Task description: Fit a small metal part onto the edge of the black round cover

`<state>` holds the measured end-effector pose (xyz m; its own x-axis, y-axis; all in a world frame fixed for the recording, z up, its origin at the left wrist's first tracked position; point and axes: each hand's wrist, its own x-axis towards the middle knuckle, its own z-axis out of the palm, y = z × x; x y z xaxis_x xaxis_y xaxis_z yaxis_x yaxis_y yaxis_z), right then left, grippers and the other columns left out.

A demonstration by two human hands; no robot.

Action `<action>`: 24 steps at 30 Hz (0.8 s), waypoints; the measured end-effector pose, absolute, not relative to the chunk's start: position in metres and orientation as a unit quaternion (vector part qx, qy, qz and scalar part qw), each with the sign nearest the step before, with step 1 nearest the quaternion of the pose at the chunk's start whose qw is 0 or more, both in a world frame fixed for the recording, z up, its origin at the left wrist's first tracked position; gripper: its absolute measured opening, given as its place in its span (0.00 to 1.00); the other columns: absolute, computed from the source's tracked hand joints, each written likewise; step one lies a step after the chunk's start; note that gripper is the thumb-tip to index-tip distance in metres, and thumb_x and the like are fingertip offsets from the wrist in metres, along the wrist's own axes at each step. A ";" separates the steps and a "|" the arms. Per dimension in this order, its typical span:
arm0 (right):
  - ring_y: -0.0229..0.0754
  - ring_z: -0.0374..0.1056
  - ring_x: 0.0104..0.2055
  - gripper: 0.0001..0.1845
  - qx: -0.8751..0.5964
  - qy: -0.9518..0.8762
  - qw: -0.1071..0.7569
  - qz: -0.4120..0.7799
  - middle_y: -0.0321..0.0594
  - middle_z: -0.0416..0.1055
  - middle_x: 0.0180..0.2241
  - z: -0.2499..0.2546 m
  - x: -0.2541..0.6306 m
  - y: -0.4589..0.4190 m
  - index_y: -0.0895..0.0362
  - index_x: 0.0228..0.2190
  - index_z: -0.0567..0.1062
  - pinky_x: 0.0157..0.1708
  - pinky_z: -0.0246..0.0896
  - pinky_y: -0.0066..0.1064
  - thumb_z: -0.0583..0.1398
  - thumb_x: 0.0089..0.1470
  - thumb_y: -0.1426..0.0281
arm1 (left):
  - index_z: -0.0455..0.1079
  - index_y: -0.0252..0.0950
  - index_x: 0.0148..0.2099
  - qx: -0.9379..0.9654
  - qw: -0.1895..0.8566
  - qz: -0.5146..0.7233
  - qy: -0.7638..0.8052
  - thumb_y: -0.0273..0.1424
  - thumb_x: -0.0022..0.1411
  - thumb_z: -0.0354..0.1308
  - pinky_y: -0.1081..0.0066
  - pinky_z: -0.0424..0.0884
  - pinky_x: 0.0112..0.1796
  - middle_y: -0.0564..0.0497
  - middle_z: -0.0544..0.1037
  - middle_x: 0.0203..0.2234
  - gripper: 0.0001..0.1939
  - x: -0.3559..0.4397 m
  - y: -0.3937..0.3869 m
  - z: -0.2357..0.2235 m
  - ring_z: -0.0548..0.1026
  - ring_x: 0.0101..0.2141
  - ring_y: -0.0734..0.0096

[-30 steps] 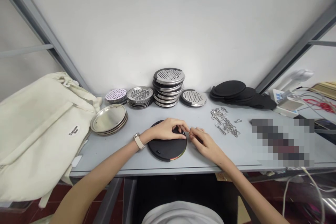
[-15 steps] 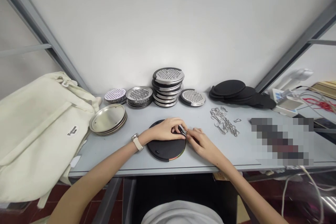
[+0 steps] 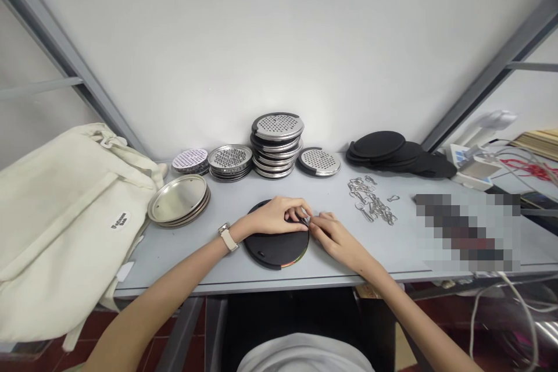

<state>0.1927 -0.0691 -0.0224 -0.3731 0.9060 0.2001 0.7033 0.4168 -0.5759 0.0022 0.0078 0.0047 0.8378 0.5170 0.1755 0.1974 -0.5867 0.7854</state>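
A black round disc lies on the grey table in front of me, a coloured strip showing along its lower right rim. My left hand, with a watch on the wrist, rests over its upper part and its fingers are closed at the right edge. At that same edge my right hand pinches a small metal carabiner clip, mostly hidden by the fingertips. Whether the clip passes through the disc I cannot tell. To the right lies a loose pile of similar metal clips.
Along the wall stand a tall stack of round graters, a lower grater stack and a single grater. Metal discs lie at left beside a cream bag. Black discs are piled back right, near a blurred-out object.
The fingertips of both hands have shifted slightly at the disc's right edge, and less of the clip shows. The view has tilted a little; the disc stays put.
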 end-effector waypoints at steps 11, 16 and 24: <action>0.41 0.57 0.29 0.17 -0.489 -0.812 0.256 0.192 0.34 0.60 0.22 -0.021 0.193 -0.070 0.55 0.25 0.63 0.37 0.53 0.36 0.45 0.65 0.68 | 0.69 0.36 0.47 0.866 0.413 0.192 0.208 0.27 0.54 0.63 0.79 0.67 0.31 0.49 0.77 0.34 0.17 0.001 0.008 0.006 0.74 0.33 0.76; 0.40 0.57 0.29 0.17 -0.495 -0.807 0.260 0.190 0.33 0.58 0.22 -0.024 0.194 -0.069 0.55 0.25 0.64 0.37 0.53 0.35 0.45 0.65 0.68 | 0.69 0.35 0.46 0.865 0.414 0.198 0.202 0.28 0.54 0.63 0.79 0.67 0.31 0.51 0.75 0.32 0.16 0.002 0.009 0.006 0.74 0.32 0.76; 0.41 0.57 0.29 0.16 -0.502 -0.801 0.263 0.193 0.34 0.58 0.22 -0.024 0.195 -0.070 0.55 0.25 0.64 0.37 0.54 0.36 0.46 0.64 0.69 | 0.69 0.35 0.47 0.869 0.413 0.189 0.196 0.30 0.55 0.63 0.78 0.66 0.31 0.51 0.75 0.32 0.16 0.002 0.009 0.005 0.73 0.32 0.76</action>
